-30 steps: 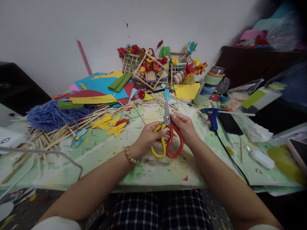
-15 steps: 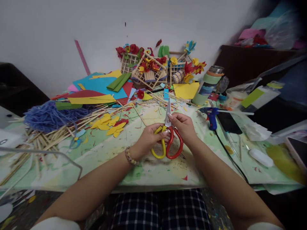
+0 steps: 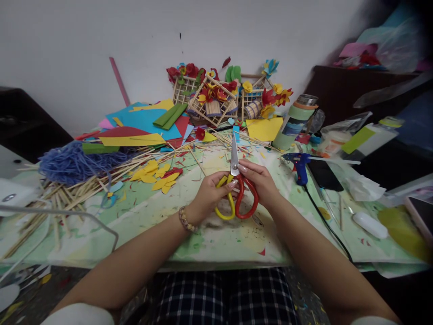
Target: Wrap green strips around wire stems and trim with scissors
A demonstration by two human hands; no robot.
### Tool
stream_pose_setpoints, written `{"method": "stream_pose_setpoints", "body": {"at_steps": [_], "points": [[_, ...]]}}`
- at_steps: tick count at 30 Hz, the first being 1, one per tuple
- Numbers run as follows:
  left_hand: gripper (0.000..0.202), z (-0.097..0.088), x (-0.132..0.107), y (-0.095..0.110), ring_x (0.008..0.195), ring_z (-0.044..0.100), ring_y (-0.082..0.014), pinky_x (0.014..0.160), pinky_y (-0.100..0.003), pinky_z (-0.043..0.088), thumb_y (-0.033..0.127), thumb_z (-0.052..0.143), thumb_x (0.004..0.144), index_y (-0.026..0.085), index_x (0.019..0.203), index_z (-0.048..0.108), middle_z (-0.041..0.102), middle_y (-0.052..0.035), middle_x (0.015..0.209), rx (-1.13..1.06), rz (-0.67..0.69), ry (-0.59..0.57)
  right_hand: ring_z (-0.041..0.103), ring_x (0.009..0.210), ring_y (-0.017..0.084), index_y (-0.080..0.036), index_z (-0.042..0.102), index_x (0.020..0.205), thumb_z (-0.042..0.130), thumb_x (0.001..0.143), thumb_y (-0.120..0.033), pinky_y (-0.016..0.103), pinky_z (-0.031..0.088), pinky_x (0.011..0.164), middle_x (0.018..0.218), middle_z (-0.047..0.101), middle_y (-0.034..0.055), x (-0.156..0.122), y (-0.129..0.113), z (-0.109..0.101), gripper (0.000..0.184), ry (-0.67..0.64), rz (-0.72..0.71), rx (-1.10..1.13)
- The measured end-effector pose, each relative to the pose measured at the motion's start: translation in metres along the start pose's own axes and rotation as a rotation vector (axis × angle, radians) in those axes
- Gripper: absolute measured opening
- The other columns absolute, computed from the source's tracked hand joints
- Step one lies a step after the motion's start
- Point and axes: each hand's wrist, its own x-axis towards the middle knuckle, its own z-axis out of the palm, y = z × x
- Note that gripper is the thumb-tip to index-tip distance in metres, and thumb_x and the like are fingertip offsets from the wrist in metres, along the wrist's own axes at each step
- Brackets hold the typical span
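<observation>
A pair of scissors (image 3: 246, 198) is held between my two hands over the front middle of the table, blades pointing away from me and closed together. One handle loop is yellow, the other red. My left hand (image 3: 215, 192) grips the yellow loop, thumb lying across it. On the red side, my right hand (image 3: 259, 180) pinches the scissors close to the pivot, its fingertips by the blade base. Some fingers of both hands are hidden behind the handles.
Yellow paper petals (image 3: 149, 171), bamboo sticks (image 3: 64, 198) and blue yarn (image 3: 77, 162) lie left. A blue glue gun (image 3: 299, 167), a phone (image 3: 324, 175) and a bottle (image 3: 294, 122) stand or lie right. Stick frames with paper flowers (image 3: 213, 99) lean at the wall.
The right fingers have shifted from the blade down toward the pivot and red handle. The scissors have turned slightly, their tip a little further left. The camera view has moved slightly.
</observation>
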Motion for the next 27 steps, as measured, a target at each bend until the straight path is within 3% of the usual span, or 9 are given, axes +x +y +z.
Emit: {"method": "stream_pose_setpoints", "body": {"at_steps": [4,14,18,27], "points": [[0.037,0.0027,-0.0015,-0.0016,0.059,0.062,-0.0119,0.062,-0.027,0.054,0.032,0.077,0.064,0.012,0.09,0.061,0.065,-0.002,0.076,0.003,0.038,0.009,0.056,0.089,0.014,-0.025,0.075,0.083,0.074,0.068,-0.035,0.027,0.045,0.079,0.095,0.06,0.0013,-0.0011,-0.0012,0.001,0.018,0.011,-0.054,-0.045],[0.035,0.0012,-0.001,-0.0031,0.059,0.061,-0.0106,0.061,-0.024,0.053,0.029,0.077,0.065,0.012,0.091,0.063,0.065,-0.0016,0.075,-0.008,0.06,0.002,0.053,0.084,0.013,-0.024,0.074,0.081,0.067,0.076,-0.035,0.028,0.043,0.078,0.09,0.055,0.0017,-0.0033,-0.0009,0.0025,0.015,-0.026,-0.127,-0.107],[0.034,0.0008,-0.0012,-0.004,0.061,0.062,-0.0113,0.061,-0.024,0.053,0.029,0.077,0.065,0.011,0.09,0.064,0.065,-0.0021,0.076,-0.014,0.046,0.002,0.054,0.087,0.015,-0.024,0.074,0.082,0.069,0.072,-0.039,0.031,0.044,0.08,0.093,0.057,0.0028,-0.004,0.0002,0.0012,0.019,-0.02,-0.117,-0.071],[0.035,0.0011,-0.0023,-0.0031,0.06,0.062,-0.0117,0.062,-0.026,0.053,0.03,0.076,0.066,0.012,0.092,0.063,0.065,-0.0027,0.077,0.007,0.049,-0.004,0.052,0.087,0.013,-0.027,0.075,0.087,0.066,0.076,-0.03,0.029,0.043,0.079,0.093,0.055,0.0012,-0.0045,0.0009,0.0006,0.014,-0.04,-0.158,-0.092]]}}
